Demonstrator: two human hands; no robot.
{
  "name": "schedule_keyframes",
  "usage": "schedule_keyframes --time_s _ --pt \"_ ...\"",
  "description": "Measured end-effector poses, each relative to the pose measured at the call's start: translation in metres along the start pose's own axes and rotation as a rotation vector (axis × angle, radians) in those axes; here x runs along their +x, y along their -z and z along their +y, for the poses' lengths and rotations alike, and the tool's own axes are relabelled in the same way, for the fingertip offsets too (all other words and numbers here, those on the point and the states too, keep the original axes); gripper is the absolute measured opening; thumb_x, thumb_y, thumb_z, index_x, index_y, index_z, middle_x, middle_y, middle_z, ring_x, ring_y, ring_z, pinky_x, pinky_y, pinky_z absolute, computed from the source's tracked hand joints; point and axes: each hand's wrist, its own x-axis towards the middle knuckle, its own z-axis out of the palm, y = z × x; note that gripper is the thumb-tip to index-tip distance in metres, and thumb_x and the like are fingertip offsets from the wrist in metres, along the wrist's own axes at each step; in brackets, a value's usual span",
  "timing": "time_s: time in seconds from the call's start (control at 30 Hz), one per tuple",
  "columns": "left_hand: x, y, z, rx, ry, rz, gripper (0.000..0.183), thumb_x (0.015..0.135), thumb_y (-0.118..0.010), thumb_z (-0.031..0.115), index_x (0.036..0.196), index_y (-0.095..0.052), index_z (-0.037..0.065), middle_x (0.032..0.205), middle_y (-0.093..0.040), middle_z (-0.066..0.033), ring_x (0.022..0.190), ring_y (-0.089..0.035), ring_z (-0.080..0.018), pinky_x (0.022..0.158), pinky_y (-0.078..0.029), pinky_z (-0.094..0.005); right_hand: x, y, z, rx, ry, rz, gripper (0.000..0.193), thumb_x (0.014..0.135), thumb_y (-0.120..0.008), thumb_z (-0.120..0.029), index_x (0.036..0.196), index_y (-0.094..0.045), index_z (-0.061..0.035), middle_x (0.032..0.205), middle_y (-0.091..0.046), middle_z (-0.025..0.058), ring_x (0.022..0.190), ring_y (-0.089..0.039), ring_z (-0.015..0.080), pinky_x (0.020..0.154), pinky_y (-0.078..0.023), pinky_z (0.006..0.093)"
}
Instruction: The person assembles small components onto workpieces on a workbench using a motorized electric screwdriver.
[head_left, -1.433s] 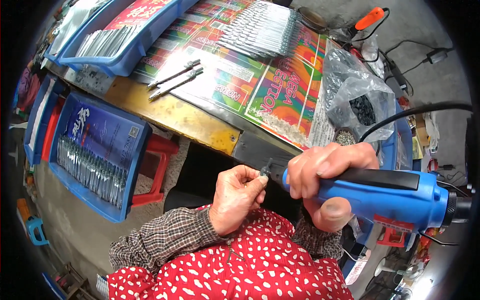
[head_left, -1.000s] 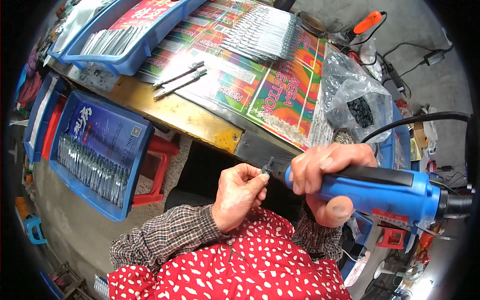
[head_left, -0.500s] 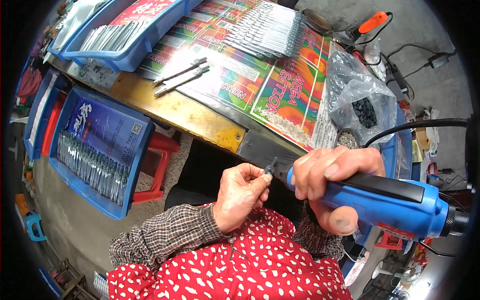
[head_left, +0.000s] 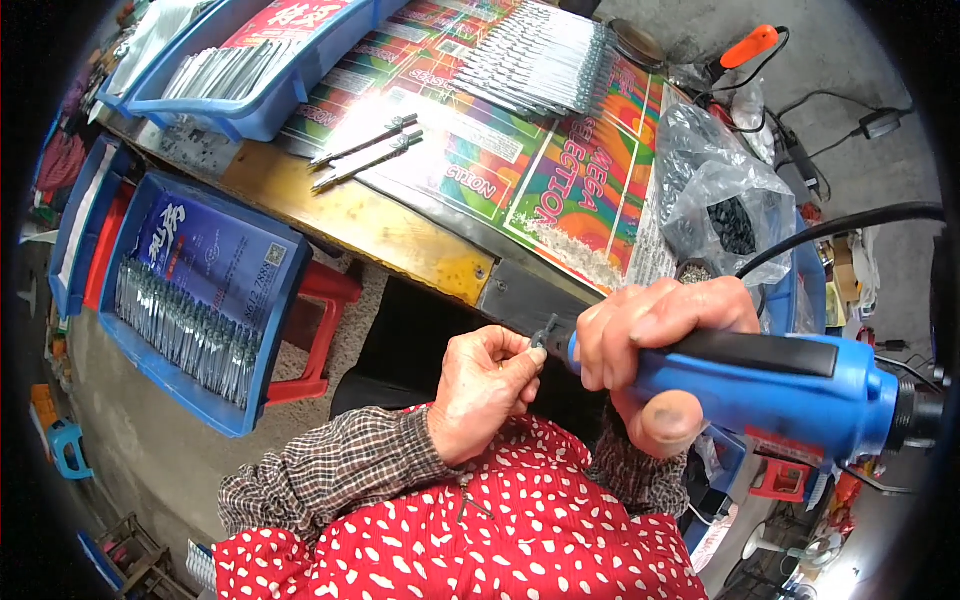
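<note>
My right hand (head_left: pixel 668 345) is wrapped round a blue and black electric screwdriver (head_left: pixel 760 392), its tip pointing left. My left hand (head_left: pixel 486 392) pinches a small dark grey part (head_left: pixel 541 335) between thumb and fingers, right at the screwdriver's tip. Whether the tip touches the part is hard to make out. On the bench beyond lie two slim rods (head_left: pixel 368 160), each with a dark fitting at one end. Farther back, many similar rods form a neat pile (head_left: pixel 540 62).
A blue tray of rods (head_left: pixel 190 330) sits over a red stool (head_left: pixel 325 340) at the left. Another blue bin (head_left: pixel 265 115) stands on the bench (head_left: pixel 420 255). At the right are a clear bag of dark parts (head_left: pixel 735 225), a small dish of screws (head_left: pixel 692 270) and the black cable (head_left: pixel 850 232).
My right hand and the screwdriver have shifted slightly left, the tool now tilting a bit differently. The black cable has risen a little. My left hand stays almost where it was.
</note>
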Motion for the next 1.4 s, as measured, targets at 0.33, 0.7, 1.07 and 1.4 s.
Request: schedule_keyframes --time_s 0.33,0.7,1.07,1.4 --pt "0.002 0.004 -0.003 -0.014 -0.017 -0.057 0.012 0.084 -0.058 0.009 0.079 -0.055 -0.002 0.058 -0.054 -0.0021 0.046 -0.048 -0.0057 0.039 -0.038 -0.0179 -0.003 0.004 0.0 -0.006 0.011 -0.002 0.047 0.073 -0.074 -0.03 0.098 -0.046 -0.0003 0.063 -0.05 0.0079 0.054 -0.051 0.0172 0.048 -0.043 0.0308" --pt "-0.007 0.015 0.006 0.042 -0.084 -0.171 0.009 0.085 -0.053 0.002 0.092 -0.054 -0.003 0.07 -0.056 -0.0014 0.052 -0.048 -0.0042 0.043 -0.038 -0.017 -0.009 0.026 -0.009 0.124 0.189 -0.097 0.05 0.067 -0.078 -0.012 0.1 -0.044 0.0022 0.074 -0.053 0.0109 0.062 -0.054 0.0194 0.057 -0.046 0.0316" --pt "0.03 0.058 0.083 1.119 -1.09 0.322 0.012 0.071 -0.063 -0.002 0.083 -0.061 0.001 0.072 -0.059 -0.0114 0.062 -0.058 -0.0217 0.056 -0.045 -0.0281 -0.023 0.034 -0.019 0.121 0.1 0.219 0.042 0.067 -0.074 -0.008 0.096 -0.045 -0.0019 0.069 -0.053 0.0085 0.064 -0.054 0.0184 0.057 -0.045 0.0297" --pt "0.076 0.087 0.118 1.71 -1.304 0.576 0.01 0.072 -0.059 0.007 0.081 -0.062 0.009 0.076 -0.058 -0.0078 0.075 -0.056 -0.0275 0.071 -0.042 -0.0374 -0.023 0.04 -0.02 -0.017 0.074 0.369 0.045 0.07 -0.075 -0.028 0.09 -0.044 -0.003 0.062 -0.049 0.0065 0.054 -0.05 0.0168 0.05 -0.044 0.0303"
